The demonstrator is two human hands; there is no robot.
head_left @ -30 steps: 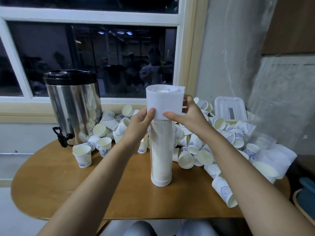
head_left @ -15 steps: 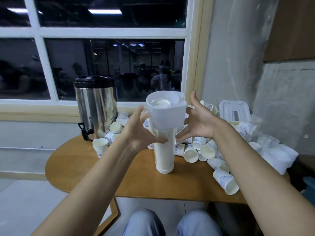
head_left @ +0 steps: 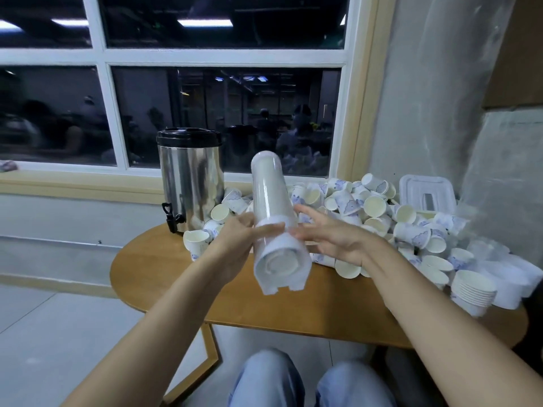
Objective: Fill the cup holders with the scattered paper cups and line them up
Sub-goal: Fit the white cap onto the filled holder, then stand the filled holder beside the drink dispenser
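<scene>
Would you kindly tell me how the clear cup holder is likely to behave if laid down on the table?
The cup holder is a smooth round tube, so it would probably roll on the table. Only the left hand grips it, so it seems light. Its plastic wall looks rigid, unlikely to flex.

White paper cups [head_left: 374, 205] with blue prints; tan table [head_left: 223, 298]
</scene>
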